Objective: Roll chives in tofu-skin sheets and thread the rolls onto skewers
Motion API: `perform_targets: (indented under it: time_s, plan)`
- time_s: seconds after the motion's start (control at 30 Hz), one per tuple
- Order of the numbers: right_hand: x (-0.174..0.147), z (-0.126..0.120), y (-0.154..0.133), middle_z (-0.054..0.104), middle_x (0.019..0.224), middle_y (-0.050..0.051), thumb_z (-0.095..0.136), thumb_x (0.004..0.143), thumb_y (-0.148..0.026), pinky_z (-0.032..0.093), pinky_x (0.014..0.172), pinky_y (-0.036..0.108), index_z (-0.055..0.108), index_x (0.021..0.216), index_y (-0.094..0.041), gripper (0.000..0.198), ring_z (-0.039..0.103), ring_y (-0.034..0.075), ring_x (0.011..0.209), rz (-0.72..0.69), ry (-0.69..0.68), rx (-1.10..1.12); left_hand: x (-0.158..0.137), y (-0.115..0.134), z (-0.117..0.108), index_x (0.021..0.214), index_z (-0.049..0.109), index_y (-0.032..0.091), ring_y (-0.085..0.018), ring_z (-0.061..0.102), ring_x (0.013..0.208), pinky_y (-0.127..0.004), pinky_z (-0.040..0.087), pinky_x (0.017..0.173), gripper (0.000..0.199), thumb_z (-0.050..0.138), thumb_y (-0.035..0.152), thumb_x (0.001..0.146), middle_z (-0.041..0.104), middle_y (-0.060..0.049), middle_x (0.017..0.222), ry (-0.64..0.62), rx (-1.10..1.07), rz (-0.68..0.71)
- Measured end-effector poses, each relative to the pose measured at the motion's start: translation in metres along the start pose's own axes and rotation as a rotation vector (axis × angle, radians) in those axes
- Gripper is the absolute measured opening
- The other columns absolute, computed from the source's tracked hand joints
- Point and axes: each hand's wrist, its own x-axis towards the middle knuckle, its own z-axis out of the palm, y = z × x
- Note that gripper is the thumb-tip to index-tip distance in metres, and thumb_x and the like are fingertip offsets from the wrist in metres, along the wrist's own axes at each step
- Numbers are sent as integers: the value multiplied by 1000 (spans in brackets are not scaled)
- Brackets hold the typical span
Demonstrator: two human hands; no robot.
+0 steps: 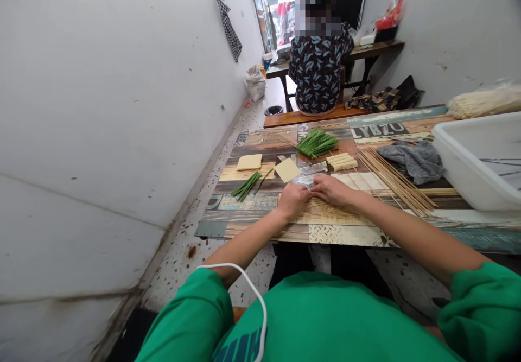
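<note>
My left hand and my right hand are close together over the table, fingers curled and pinched at the near end of a shiny clear plastic strip. What lies between the fingertips is too small and hidden to make out. A square pale-yellow sheet, like tofu skin, lies just beyond my left hand. Further left sit a stack of such sheets and a small bunch of cut green chives. Behind my right hand rest several pale rolls on thin sticks.
A larger chive pile lies further back. Right of my hands are many bamboo skewers, a grey cloth, a white plastic tub and a bag of pale sticks. A person sits ahead, back turned, at another table.
</note>
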Motion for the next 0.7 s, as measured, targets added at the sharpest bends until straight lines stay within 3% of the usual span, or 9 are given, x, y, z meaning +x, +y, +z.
perform_targets:
  time_s: [0.13,0.3,0.5,0.6,0.7]
  plan:
    - [-10,1,-14,59,81,9,40,100,-30,34,73,30,69,82,-14,38,47,19,81,32,128,-173,10,-12,1,77,73,17,-18,64,76,-27,45,70,28,52,24,94,72,-7,80,-42,-72,-6]
    - [-8,1,-5,60,80,8,40,100,-27,33,72,30,69,80,-14,37,47,18,80,-6,59,-166,17,-14,-2,77,73,16,-18,64,75,-28,47,69,27,52,22,93,70,-8,78,-106,-14,-13]
    - [1,1,2,62,84,8,46,97,-29,36,71,28,72,82,-15,32,50,17,80,1,-12,-70,2,-4,13,89,72,16,-17,63,80,-29,48,75,29,45,25,98,69,-8,83,92,-1,43]
    - [-18,-10,-3,65,91,10,48,96,-29,39,73,29,71,96,-15,27,53,19,84,121,48,-89,-2,-7,23,89,73,17,-16,62,82,-29,49,77,30,46,26,98,70,-8,87,195,-61,29]
    - [-59,-32,6,66,95,14,48,94,-26,41,76,31,71,98,-12,27,57,22,89,461,139,-187,-3,-10,30,89,74,19,-16,63,83,-29,50,78,29,48,27,98,71,-8,91,278,-126,23]
